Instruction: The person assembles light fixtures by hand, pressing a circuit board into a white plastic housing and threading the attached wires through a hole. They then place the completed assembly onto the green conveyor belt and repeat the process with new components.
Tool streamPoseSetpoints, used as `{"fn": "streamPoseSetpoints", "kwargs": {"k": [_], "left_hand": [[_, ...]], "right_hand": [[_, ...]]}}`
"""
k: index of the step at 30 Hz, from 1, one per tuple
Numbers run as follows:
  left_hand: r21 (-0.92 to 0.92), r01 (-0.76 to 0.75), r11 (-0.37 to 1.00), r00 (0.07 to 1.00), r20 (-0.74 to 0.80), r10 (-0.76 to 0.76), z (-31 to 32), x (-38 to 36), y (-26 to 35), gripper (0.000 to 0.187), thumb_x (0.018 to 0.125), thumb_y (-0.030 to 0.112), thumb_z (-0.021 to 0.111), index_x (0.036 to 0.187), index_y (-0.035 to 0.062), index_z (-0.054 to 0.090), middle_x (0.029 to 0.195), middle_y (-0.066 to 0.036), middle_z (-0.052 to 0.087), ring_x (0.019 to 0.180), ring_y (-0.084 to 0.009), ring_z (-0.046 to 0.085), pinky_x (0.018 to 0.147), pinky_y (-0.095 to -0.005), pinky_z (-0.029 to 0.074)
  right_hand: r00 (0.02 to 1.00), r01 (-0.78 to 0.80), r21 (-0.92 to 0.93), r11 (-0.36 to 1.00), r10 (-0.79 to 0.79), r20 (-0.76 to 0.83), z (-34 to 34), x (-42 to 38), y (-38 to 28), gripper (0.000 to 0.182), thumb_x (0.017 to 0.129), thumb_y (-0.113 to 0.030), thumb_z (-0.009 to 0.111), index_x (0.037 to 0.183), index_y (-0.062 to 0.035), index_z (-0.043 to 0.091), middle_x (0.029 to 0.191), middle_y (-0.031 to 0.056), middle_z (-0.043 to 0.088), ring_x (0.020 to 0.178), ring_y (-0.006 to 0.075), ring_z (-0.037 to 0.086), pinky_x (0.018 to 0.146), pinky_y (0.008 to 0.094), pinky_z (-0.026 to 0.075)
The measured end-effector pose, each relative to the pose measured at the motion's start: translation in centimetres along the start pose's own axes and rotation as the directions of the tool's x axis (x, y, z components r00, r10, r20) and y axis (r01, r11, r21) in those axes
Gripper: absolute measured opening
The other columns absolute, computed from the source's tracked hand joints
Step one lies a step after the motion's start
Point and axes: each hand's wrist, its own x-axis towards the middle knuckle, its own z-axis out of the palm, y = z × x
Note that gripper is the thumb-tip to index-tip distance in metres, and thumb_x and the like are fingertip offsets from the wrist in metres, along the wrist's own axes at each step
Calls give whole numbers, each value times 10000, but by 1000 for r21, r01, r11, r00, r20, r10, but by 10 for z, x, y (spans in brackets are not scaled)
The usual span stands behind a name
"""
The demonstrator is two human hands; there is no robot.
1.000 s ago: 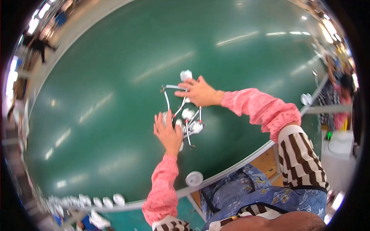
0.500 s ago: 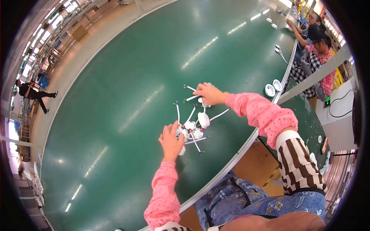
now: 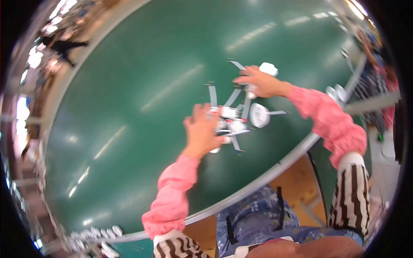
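Observation:
Several white round parts with short wires lie in a cluster (image 3: pixel 235 124) on the green table (image 3: pixel 142 146). My left hand (image 3: pixel 201 130) rests over the cluster's left side, fingers bent around white pieces; its grip is blurred. At the cluster's far right, my right hand (image 3: pixel 261 82) is on more white parts, with a white piece (image 3: pixel 269 69) just beyond it. What its fingers hold is hidden. Between the hands and a little nearer to me, a white disc (image 3: pixel 260 115) stands out with a wire on its right.
Two white round parts (image 3: pixel 336 93) sit by the table's right edge. More white parts (image 3: pixel 99 232) line the near left edge. People (image 3: pixel 378 77) are at the far right, blurred. A person in dark clothes (image 3: pixel 63 46) is beyond the table at upper left.
The camera view has turned and shifted, with strong blur. Both hands remain at the cluster, which appears farther right. White parts at the near left edge have come into view.

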Motion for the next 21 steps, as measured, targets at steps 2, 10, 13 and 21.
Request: {"fn": "streamPoseSetpoints", "kwargs": {"k": [2, 10, 13, 21], "left_hand": [[20, -31, 999, 997, -67, 33, -1, 2, 1, 886, 637, 396, 819, 1457, 227, 531, 1449, -166, 448, 1402, -348, 351, 1016, -582, 348], [-71, 27, 997, 995, -90, -33, -14, 1, 6, 513, 735, 267, 751, 1187, 51, 644, 1079, -114, 535, 1079, -277, 545, 857, -462, 369], [-65, 1, 998, 990, -139, -10, -13, -1, 9, 497, 737, 272, 749, 1162, 38, 644, 1051, -117, 516, 1046, -280, 534, 845, -443, 361], [-374, 122, 919, 991, -4, -133, -26, -10, 10, 706, 723, 212, 767, 1356, 40, 509, 1150, -194, 538, 1034, -413, 622, 923, -492, 515]], "right_hand": [[996, -50, 35, 998, 53, -74, -9, -1, -5, 635, 692, 26, 655, 1295, -169, 621, 1192, 169, 535, 1181, 405, 496, 997, 491, 457], [966, -225, -64, 972, 214, -145, -19, -25, -18, 296, 745, -36, 649, 1028, -84, 577, 1010, 133, 509, 982, 360, 513, 868, 481, 460], [956, -245, -92, 965, 225, -189, -19, -29, -19, 258, 760, -56, 645, 1010, -77, 582, 975, 136, 510, 965, 350, 518, 852, 466, 460], [930, -280, -160, 946, 227, -288, -15, -38, -11, 143, 776, -104, 638, 903, -47, 607, 971, 142, 517, 974, 332, 513, 784, 465, 449]]}}
